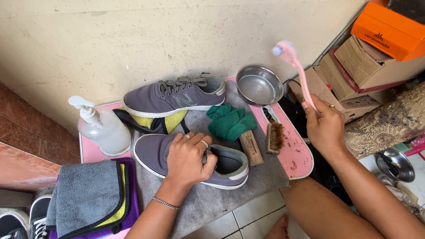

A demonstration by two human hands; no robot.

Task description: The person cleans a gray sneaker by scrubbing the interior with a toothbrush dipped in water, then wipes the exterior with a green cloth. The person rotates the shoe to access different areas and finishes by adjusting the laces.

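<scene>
1. Nearest the camera: stack of folded cloths [90,199], grey on top with yellow and purple under it, on the left end of the small pink table [299,155]. Neither hand touches it.
2. Left hand [189,157]: fingers curled and closed over the tongue and collar of the near grey shoe [190,161], pinning it to the grey mat [208,201]. Thumb side sits at the mouth of the shoe.
3. Near shoe's long axis runs left to right across the table: toe to the person's left, heel to the right. Opening faces up, heel end uncovered.
4. Right hand [325,128]: off the table's right edge, raised, fingers wrapped tight on the lower handle of the pink brush [297,73]. Handle angles up and away, bristle head [281,48] at the far top, well apart from the shoe.
5. Key relation: shoe lies left of and below the brush hand. Heel end is the nearest part to it; the bristles point away from the shoe.
6. Between the two hands on the mat: green cloth [230,121], a wooden block brush [251,148], a bristle brush [275,137] lying just beside it.
7. Further back: clear pump bottle [104,128] at left, second grey shoe [175,97] on its side along the wall, steel bowl [260,85] at the table's far right corner.
8. Far right: stacked cardboard boxes [372,62].
</scene>
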